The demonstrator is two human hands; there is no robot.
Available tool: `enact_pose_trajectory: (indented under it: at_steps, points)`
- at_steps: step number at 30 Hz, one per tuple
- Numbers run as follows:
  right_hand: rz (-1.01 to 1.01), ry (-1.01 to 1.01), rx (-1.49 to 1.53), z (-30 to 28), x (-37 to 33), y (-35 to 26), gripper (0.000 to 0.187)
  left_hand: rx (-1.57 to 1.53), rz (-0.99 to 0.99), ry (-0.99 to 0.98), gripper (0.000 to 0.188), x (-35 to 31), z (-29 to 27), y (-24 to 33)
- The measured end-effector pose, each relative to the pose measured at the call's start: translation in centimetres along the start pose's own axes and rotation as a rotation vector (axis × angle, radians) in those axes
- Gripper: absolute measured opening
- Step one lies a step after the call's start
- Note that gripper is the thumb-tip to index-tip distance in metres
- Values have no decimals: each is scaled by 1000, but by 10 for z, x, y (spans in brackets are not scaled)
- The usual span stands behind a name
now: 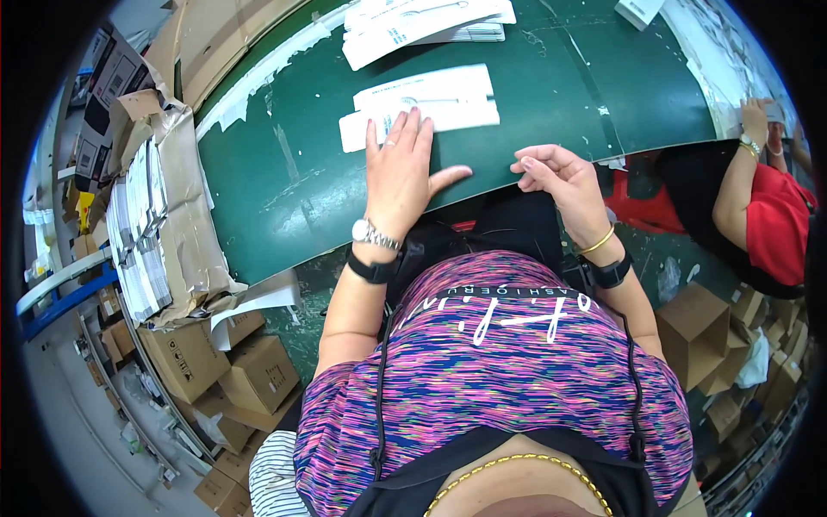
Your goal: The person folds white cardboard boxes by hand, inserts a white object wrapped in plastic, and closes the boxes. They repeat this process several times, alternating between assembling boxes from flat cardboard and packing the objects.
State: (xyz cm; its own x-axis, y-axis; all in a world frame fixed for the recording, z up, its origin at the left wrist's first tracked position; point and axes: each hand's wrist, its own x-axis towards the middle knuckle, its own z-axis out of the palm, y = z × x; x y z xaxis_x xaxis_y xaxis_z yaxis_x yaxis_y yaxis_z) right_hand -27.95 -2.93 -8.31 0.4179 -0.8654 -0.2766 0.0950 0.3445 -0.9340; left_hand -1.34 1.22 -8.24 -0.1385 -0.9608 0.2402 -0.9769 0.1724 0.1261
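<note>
Resting flat on the green table (pixel 534 95), the left hand (pixel 399 177) lies palm down with fingers spread, its fingertips touching the near edge of a white flat packet (pixel 426 105); it grips nothing. Head view only. The packet lies on the table just beyond the left hand, toward the far side, its long edge roughly parallel to the table's near edge. Judged thin, light and somewhat flexible, probably card or film-backed; it should slide easily on the smooth table top and would bend if lifted by one corner. Best hold, in my estimate: pinch at a long edge, or slide it to the table edge and take it from below. The right hand (pixel 564 185) rests at the near edge of the table, well right of the packet, fingers curled loosely inward; nothing visible inside them. A stack of similar white packets (pixel 422 21) sits farther across the table. A torn carton of stacked sheets (pixel 159 215) stands off the table's left end. Another person's arm (pixel 741 185) shows past the table's right end.
</note>
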Motion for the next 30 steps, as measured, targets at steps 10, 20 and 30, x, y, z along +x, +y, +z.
enact_pose_trajectory:
  at_steps: [10, 20, 30]
  points:
    - [-32, -23, -135, -2, 8, 15, 21, -57, -10, -288, 75, -38, -37, 25]
    - [210, 58, -458, 1, -5, 12, 51, -184, 169, -87, 92, -20, 10, 19]
    - [307, -8, -334, 2, -3, 20, 49, -139, 116, -209, 109, -20, 3, 31]
